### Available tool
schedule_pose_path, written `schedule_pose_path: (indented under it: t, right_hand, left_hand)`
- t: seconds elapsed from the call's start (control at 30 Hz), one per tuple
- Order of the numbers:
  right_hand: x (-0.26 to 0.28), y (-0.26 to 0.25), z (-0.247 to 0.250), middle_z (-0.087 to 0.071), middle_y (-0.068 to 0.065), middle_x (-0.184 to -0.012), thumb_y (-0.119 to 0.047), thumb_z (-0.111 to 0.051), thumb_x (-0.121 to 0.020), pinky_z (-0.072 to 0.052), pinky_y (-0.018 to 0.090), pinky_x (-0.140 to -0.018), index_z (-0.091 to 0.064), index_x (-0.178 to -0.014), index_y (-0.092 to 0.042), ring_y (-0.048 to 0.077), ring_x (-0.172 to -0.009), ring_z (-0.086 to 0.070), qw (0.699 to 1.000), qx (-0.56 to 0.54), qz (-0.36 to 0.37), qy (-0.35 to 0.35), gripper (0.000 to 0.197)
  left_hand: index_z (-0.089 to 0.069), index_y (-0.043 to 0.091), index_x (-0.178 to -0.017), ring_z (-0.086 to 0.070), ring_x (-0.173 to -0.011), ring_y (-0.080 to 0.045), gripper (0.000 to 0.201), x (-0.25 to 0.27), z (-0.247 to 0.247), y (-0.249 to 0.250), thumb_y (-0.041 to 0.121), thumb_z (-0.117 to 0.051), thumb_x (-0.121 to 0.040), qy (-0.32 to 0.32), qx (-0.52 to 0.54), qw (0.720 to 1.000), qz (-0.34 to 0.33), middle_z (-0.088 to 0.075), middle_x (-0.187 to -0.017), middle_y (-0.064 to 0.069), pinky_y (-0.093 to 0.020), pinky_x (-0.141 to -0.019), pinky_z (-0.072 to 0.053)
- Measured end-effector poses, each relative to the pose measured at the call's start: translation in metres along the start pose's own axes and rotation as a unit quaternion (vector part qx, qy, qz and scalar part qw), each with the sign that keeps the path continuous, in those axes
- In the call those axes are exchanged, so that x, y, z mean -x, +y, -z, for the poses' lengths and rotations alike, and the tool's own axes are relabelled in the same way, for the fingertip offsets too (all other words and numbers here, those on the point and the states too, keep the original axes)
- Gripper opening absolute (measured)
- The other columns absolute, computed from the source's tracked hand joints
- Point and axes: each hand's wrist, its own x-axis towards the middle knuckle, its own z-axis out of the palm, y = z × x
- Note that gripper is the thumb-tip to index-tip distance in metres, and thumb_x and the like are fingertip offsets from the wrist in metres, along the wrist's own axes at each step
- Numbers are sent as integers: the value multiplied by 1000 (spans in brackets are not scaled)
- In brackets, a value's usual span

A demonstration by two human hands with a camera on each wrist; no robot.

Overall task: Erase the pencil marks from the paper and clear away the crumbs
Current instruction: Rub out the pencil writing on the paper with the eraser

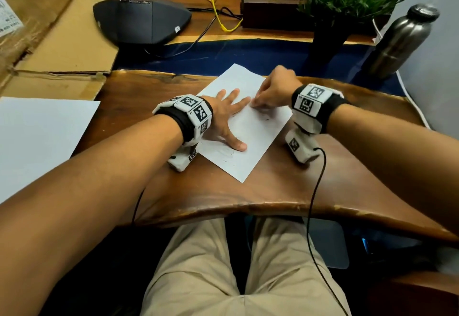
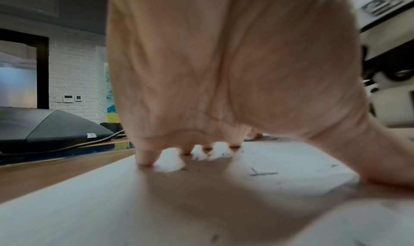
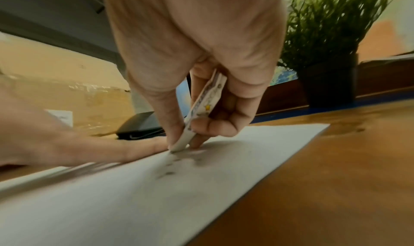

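A white sheet of paper point(image 1: 250, 132) lies at an angle on the wooden desk point(image 1: 273, 191). My left hand point(image 1: 228, 114) presses flat on it with fingers spread, the fingertips point(image 2: 145, 159) touching the sheet point(image 2: 112, 205). My right hand point(image 1: 270, 89) pinches a flat white eraser point(image 3: 201, 106) between thumb and fingers, its tip on the paper point(image 3: 134, 196) just beside my left fingers. Dark crumbs point(image 3: 168, 172) and a faint pencil mark point(image 2: 262, 173) lie on the sheet. In the head view the eraser is hidden by the right hand.
A cardboard box point(image 1: 49, 42) and another white sheet point(image 1: 37, 137) lie to the left. A black device point(image 1: 141, 20) with cables, a dark box point(image 1: 268, 5), a potted plant point(image 1: 347, 0) and a steel bottle point(image 1: 402, 40) stand behind the paper.
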Motion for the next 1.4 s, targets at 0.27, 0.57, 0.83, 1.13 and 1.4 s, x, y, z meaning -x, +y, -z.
schedule_pose_path:
  t: [0.27,0.57,0.83,1.13,1.4]
  right_hand:
    - [20,-2,-15,-77,3,-84,-28,-87,-74,-58,26,-72,-82,-87,-12,10,-80,-67,997,6,33,-64,21]
    - [31,1,-25,-75,3,-75,-25,-81,-74,-49,23,-58,-82,-78,-13,10,-69,-62,994,41,86,-55,12]
    - [11,16,-13,-75,5,-80,-21,-79,-78,-48,23,-59,-81,-82,-10,17,-81,-68,997,40,50,33,12]
    - [6,27,4,-74,2,-80,-26,-84,-80,-52,22,-61,-80,-83,-12,14,-79,-66,999,21,28,-9,15]
    - [41,8,-28,-75,1,-77,-23,-79,-77,-55,25,-61,-80,-80,-14,13,-73,-67,995,20,85,-43,10]
  left_hand:
    - [25,43,-149,24,-149,-26,150,-1,1,-1,94,-55,-32,-10,3,1000,-3,34,-159,8,-58,-120,-2]
    - [24,40,-150,25,-149,-25,145,-1,1,-2,91,-59,-44,-10,-6,1000,-3,35,-158,8,-57,-121,-3]
    - [28,44,-148,24,-149,-25,142,-3,0,-2,88,-64,-50,-5,-6,1000,-2,34,-159,9,-58,-120,-5]
    - [28,45,-147,24,-149,-25,145,-3,1,-3,90,-61,-42,-12,-16,1000,-3,34,-159,9,-62,-119,-6]
    - [29,44,-147,24,-149,-25,147,-1,1,-2,90,-60,-40,-7,-12,1000,-6,34,-159,8,-59,-120,-3]
